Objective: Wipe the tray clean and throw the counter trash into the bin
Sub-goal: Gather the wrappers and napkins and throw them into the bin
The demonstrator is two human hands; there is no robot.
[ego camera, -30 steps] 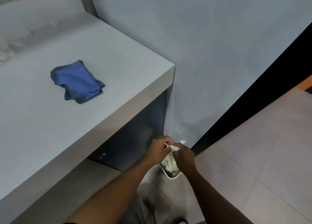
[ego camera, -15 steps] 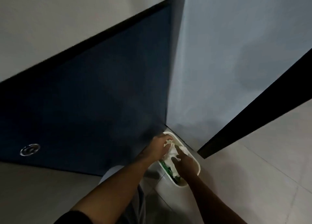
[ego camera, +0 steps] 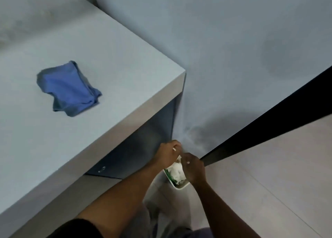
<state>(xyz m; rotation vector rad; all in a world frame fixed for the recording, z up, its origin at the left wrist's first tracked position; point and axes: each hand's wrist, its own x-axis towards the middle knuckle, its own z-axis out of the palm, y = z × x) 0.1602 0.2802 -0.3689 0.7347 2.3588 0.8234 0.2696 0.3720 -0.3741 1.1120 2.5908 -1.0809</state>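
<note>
Both hands work over the bin (ego camera: 180,185), which stands on the floor below the bench (ego camera: 111,97) corner. The left hand (ego camera: 168,154) and right hand (ego camera: 193,167) are curled, pinching white paper trash (ego camera: 177,171) heaped at the bin's mouth. A blue cloth (ego camera: 69,88) lies on the bench, well away from the bin. No tray is in view. The heap looks high, so, let go carelessly, paper could slip over the rim onto the floor.

Bin (ego camera: 181,185) hemmed between counter (ego camera: 147,101) and wall (ego camera: 224,58).
</note>
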